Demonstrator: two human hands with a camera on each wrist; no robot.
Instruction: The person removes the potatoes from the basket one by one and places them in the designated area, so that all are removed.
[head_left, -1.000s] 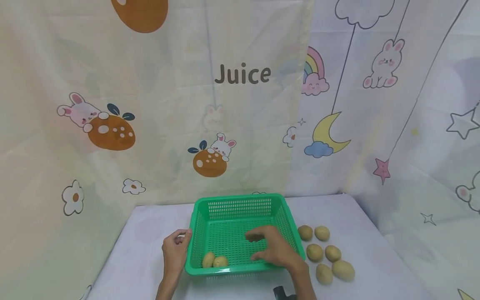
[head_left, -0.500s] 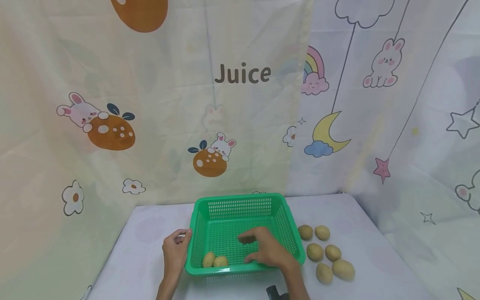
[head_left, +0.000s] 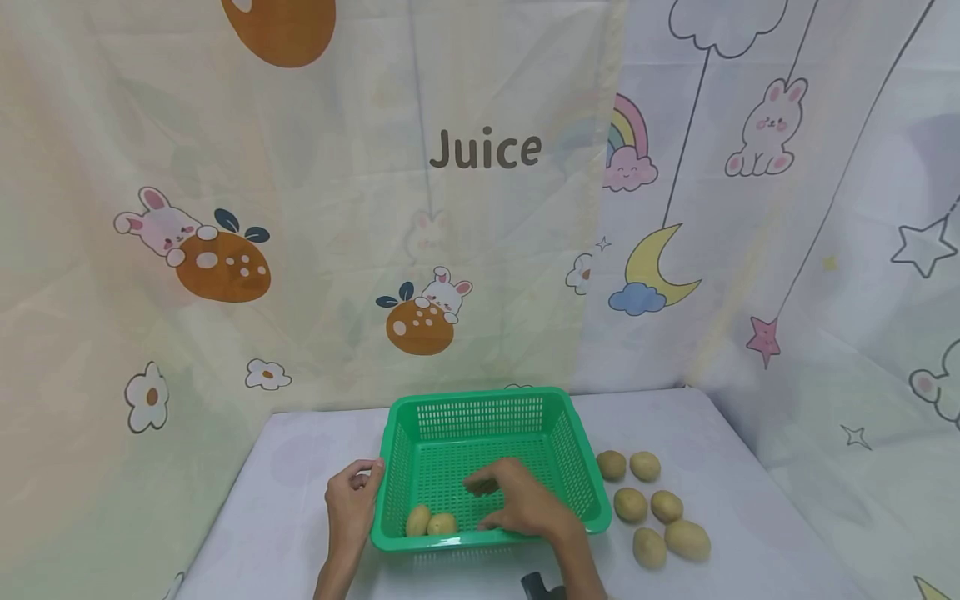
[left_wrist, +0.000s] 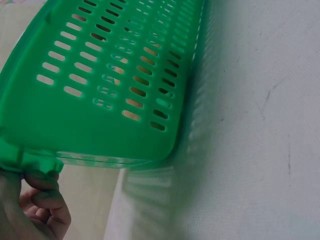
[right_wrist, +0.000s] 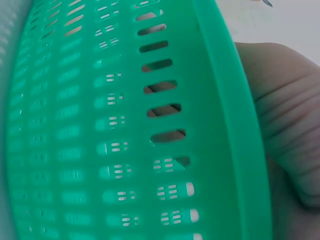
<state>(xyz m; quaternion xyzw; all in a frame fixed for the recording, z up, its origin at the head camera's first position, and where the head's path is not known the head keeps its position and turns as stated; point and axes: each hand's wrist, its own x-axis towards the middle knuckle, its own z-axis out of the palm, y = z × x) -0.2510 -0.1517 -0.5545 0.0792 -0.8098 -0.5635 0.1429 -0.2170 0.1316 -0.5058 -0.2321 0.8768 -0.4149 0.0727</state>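
Observation:
A green plastic basket with slotted walls sits on the table. My left hand pinches its left rim, and in the left wrist view the fingers curl under the rim's edge. Inside, by the front left corner, lie two potatoes. Over the front right part of the basket hangs my right hand, thumb and fingers spread apart with no object showing between them. The right wrist view shows the basket wall with part of the right hand beyond its rim; the fingertips are hidden there.
Several loose potatoes lie on the white-covered table right of the basket. A black object shows at the right wrist. Printed curtains hang behind the table and along its sides.
My right hand has moved left across the basket toward the two potatoes, its fingers still apart. My left hand, the basket and the potatoes have stayed in place.

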